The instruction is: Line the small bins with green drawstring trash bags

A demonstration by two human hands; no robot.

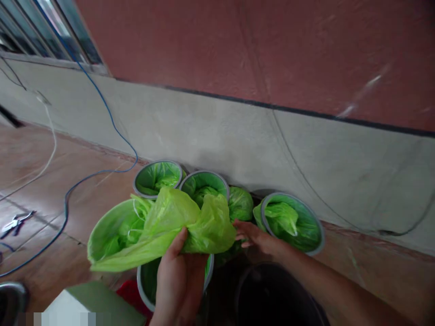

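Note:
A crumpled light-green plastic bag is pinched in my left hand, the thumb pressing on top of it. The bag's open end spreads to the left and a bunched end bulges to the right. My right hand is beside that bunched end, fingers stretched out; whether the fingertips touch it I cannot tell. Behind and below the bag stand several round bins lined with green bags, including a back-left bin, a middle bin and a right bin. Another bin is partly hidden under my left hand.
A dark round container stands near my right forearm. At the lower left are a pale box and a red object. A blue cable and a plier-like tool lie on the tiled floor. The wall rises behind the bins.

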